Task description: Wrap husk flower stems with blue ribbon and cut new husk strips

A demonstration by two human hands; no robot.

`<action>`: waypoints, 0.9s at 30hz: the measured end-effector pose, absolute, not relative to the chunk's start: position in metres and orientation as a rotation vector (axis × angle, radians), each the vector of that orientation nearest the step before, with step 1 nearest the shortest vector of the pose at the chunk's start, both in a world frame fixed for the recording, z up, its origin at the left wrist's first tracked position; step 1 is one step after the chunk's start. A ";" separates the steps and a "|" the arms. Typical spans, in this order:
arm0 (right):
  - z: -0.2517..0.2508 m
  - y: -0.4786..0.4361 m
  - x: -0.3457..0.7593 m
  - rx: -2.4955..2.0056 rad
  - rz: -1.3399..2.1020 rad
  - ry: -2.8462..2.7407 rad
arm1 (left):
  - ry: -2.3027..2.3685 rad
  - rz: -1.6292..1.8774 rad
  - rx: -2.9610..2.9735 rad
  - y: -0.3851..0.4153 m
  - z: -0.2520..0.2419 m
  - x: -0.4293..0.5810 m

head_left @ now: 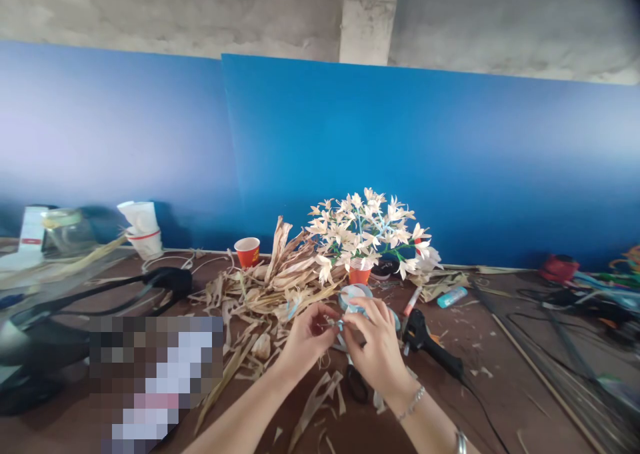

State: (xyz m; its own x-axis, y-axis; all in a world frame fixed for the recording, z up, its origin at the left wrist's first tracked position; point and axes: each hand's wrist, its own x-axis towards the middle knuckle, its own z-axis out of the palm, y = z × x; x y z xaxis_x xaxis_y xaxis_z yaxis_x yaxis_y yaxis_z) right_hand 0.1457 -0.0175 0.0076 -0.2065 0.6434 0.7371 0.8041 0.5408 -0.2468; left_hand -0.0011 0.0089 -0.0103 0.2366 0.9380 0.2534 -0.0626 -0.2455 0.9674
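Note:
My left hand (309, 337) and my right hand (375, 344) meet over the table, thumbs and fingertips pinched together. Between them is a small light blue strip (341, 325), partly covered by the fingers; its exact kind is too small to tell. Just behind the fingers lies a pale round roll (354, 293), perhaps of tape. Black-handled scissors (357, 385) lie under my right hand, partly hidden. Beyond, a bunch of cream husk-like flowers (367, 231) on green and light blue stems stands in an orange paper cup (359, 274).
Dry corn husks (285, 264) spread left of the flowers, beside a red paper cup (247, 253). A black glue gun (433, 349) with a cord and a light blue tube (452, 297) lie right. A blue panel (320, 134) stands behind the brown table (480, 401).

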 end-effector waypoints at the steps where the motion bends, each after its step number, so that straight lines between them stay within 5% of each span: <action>1: 0.008 -0.018 0.146 -1.171 -0.223 -1.931 | 0.820 1.191 1.402 0.009 -0.011 0.000; 11: 0.010 -0.020 0.143 -1.179 0.055 -1.840 | 0.893 1.112 1.326 0.006 -0.008 -0.001; 20: 0.013 -0.015 0.145 -0.997 1.210 -1.337 | 0.798 1.119 1.393 0.007 -0.002 -0.003; 27: 0.022 -0.019 0.147 -0.895 1.441 -1.098 | 0.840 1.049 1.383 0.006 -0.007 -0.006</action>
State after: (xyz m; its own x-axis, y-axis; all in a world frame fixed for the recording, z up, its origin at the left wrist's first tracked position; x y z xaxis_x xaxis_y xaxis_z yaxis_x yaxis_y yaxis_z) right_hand 0.1469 -0.0192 0.0218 -0.1534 0.9875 0.0361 -0.2967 -0.0112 -0.9549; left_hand -0.0061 0.0059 -0.0074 0.3445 0.9313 0.1187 -0.0883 -0.0937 0.9917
